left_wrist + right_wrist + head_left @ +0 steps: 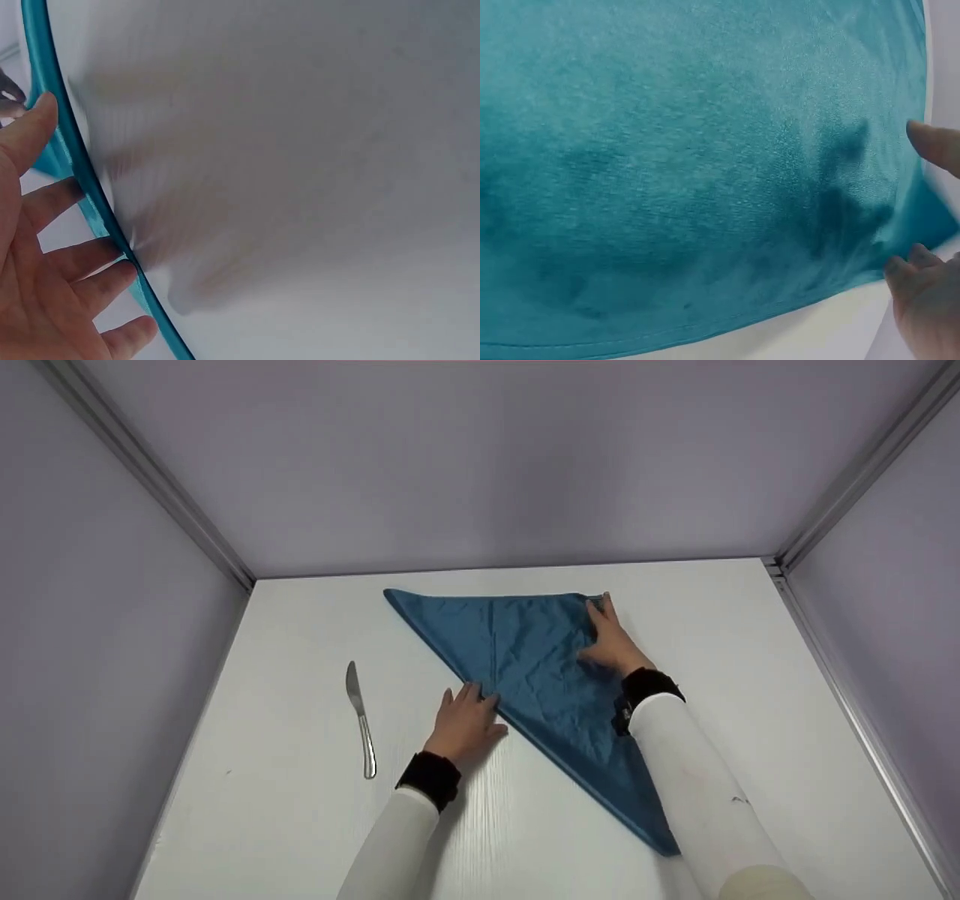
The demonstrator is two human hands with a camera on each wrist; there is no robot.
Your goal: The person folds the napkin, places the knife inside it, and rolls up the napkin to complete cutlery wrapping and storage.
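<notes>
Lying flat on the white table (300, 825), the blue napkin (525, 660) is folded into a triangle, its long edge running diagonally. That edge is touched by the left hand (465, 727), fingers straight; the far corner is pressed by the right hand (611, 641), fingers extended, nothing gripped.

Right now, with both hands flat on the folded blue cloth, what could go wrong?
The left hand presses only the long folded edge of the blue cloth, so the fold might slip and lose its line. The right hand sits near the far corner, where the layers could drift apart. The knife lies near the left sleeve, which might knock it.
</notes>
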